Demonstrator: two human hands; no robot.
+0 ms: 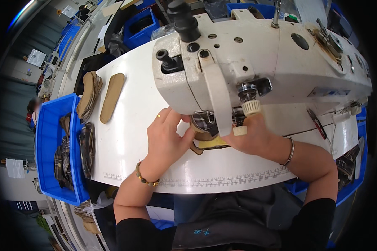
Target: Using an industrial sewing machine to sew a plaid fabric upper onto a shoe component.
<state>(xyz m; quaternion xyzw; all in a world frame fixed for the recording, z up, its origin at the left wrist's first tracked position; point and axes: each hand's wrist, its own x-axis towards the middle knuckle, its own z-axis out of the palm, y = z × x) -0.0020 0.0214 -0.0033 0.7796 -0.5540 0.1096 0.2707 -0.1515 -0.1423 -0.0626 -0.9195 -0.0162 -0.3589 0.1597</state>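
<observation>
A curved piece of dark plaid fabric (204, 124) with tan and yellow layers lies beneath the head of a white sewing machine (255, 54). On its left edge, my left hand (168, 136) is closed, thumb and fingers pinching the fabric close to the needle area. My right hand (251, 136) is curled at the piece's right side, its thumb at the edge. The machine's cream knobs and lever cover part of the right fingers. Presser foot and needle are mostly hidden. A brown strip end (196, 149) sticks out below the piece.
Left on the white table (130, 146) lie a stack of tan insole-shaped pieces (89, 95) and a single one (112, 98). A blue bin (63, 184) holds plaid pieces. Red-handled snips (317, 124) rest at right, and another blue bin (351, 188) stands beyond the table's edge.
</observation>
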